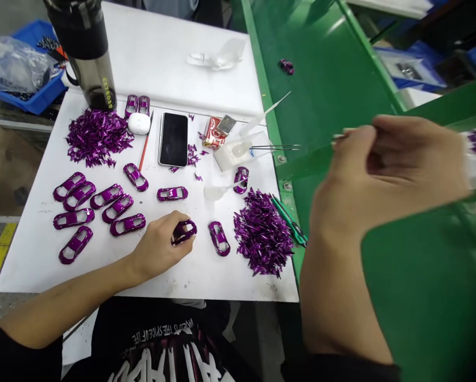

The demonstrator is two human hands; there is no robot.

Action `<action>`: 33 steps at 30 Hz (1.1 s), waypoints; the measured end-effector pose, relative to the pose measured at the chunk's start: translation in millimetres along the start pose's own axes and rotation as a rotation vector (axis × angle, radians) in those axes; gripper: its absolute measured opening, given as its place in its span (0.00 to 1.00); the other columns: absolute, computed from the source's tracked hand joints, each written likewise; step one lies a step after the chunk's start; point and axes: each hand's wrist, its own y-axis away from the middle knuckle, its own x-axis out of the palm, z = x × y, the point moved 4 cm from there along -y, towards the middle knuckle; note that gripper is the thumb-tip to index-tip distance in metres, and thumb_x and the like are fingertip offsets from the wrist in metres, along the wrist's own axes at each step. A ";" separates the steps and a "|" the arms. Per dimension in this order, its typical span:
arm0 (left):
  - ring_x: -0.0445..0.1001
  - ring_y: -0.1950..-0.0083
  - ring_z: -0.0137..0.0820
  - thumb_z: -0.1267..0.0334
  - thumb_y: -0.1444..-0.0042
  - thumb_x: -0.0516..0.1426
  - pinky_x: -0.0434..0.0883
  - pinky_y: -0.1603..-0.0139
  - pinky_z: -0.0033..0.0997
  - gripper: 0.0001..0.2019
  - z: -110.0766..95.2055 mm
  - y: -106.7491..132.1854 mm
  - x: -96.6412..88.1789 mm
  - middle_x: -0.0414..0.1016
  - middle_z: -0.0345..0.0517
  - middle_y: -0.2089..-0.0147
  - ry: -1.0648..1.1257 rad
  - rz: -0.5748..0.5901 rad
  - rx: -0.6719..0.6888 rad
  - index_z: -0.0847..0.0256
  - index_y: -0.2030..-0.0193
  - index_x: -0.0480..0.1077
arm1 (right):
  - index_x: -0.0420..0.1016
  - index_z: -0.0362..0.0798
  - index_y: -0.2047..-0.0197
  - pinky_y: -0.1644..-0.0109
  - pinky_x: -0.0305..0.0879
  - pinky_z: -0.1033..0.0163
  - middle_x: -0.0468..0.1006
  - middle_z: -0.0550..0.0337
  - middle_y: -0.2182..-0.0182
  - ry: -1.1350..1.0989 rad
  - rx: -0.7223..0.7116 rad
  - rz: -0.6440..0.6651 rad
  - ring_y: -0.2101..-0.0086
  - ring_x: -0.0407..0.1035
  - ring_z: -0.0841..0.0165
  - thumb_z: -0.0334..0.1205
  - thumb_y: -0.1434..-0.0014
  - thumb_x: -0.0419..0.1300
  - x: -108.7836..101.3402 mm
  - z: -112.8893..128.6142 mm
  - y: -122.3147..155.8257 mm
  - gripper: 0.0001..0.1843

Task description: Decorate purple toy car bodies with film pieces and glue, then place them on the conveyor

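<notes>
My left hand [158, 248] rests its fingers on a glossy purple toy car shell [184, 232], gripping it above the white work board [31, 265]. Several matching shells lie to its left, and others lie close by on the right, including one [219, 239] beside the hand. A heap of purple metallic clippings [262, 233] sits right of that shell, with a second heap [97, 137] at the far left. My right hand [385, 170] is raised over the green conveyor belt [321, 79], blurred, its fingers closed near a thin pale sliver [339, 137].
On the board stand a dark bottle [87, 55], white earbud case [138, 123], black phone [173, 139], metal tweezers [275, 147] and green-handled snips [289, 225]. A purple shell [286, 66] lies on the belt. A blue crate [35, 69] sits beyond the board's far left.
</notes>
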 end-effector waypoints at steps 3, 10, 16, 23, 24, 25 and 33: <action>0.76 0.63 0.28 0.72 0.42 0.63 0.74 0.66 0.24 0.10 -7.0 0.6 -1.5 0.76 0.45 0.60 0.018 0.008 0.098 0.64 0.54 0.73 | 0.79 0.44 0.52 0.61 0.76 0.54 0.81 0.53 0.64 0.120 -0.093 -0.226 0.65 0.79 0.58 0.30 0.29 0.63 16.9 -7.9 -9.6 0.04; 0.81 0.48 0.35 0.66 0.39 0.65 0.76 0.41 0.36 0.18 -7.0 -1.7 -8.1 0.82 0.52 0.48 0.283 0.055 -0.026 0.64 0.42 0.75 | 0.82 0.42 0.53 0.59 0.75 0.54 0.83 0.47 0.62 0.163 -0.031 0.063 0.64 0.79 0.57 0.38 0.26 0.61 46.8 -21.6 -12.7 0.10; 0.76 0.35 0.35 0.63 0.38 0.68 0.71 0.32 0.36 0.14 -4.8 -9.5 -11.4 0.82 0.44 0.44 1.044 0.124 -0.324 0.55 0.46 0.79 | 0.78 0.48 0.59 0.63 0.70 0.59 0.81 0.58 0.65 0.019 0.149 0.307 0.67 0.76 0.63 0.42 0.18 0.51 4.3 77.1 60.5 0.19; 0.77 0.36 0.36 0.59 0.34 0.65 0.74 0.36 0.35 0.14 -9.2 0.0 -2.2 0.78 0.46 0.36 1.056 0.310 -0.392 0.50 0.43 0.79 | 0.73 0.49 0.48 0.60 0.72 0.60 0.75 0.59 0.63 -0.260 0.263 0.501 0.65 0.73 0.62 0.36 0.28 0.62 9.6 119.2 126.6 0.06; 0.78 0.37 0.37 0.59 0.35 0.66 0.74 0.36 0.36 0.14 -8.3 2.1 -1.2 0.79 0.46 0.37 1.025 0.322 -0.382 0.49 0.44 0.79 | 0.73 0.50 0.51 0.61 0.72 0.60 0.74 0.60 0.65 -0.282 0.295 0.512 0.67 0.72 0.63 0.35 0.30 0.62 5.6 118.0 126.3 0.06; 0.78 0.38 0.38 0.59 0.37 0.67 0.74 0.36 0.36 0.14 -6.9 3.8 0.0 0.81 0.46 0.39 0.978 0.338 -0.369 0.49 0.44 0.79 | 0.73 0.50 0.53 0.62 0.71 0.61 0.74 0.60 0.65 -0.302 0.325 0.533 0.68 0.72 0.64 0.35 0.33 0.63 -0.1 115.6 124.8 0.05; 0.80 0.43 0.46 0.52 0.37 0.66 0.79 0.46 0.43 0.27 4.5 7.3 12.4 0.78 0.59 0.38 0.729 0.409 -0.511 0.53 0.33 0.72 | 0.76 0.50 0.67 0.60 0.71 0.57 0.77 0.59 0.71 0.480 0.776 0.480 0.67 0.75 0.56 0.42 0.42 0.70 -119.7 -47.7 93.0 0.09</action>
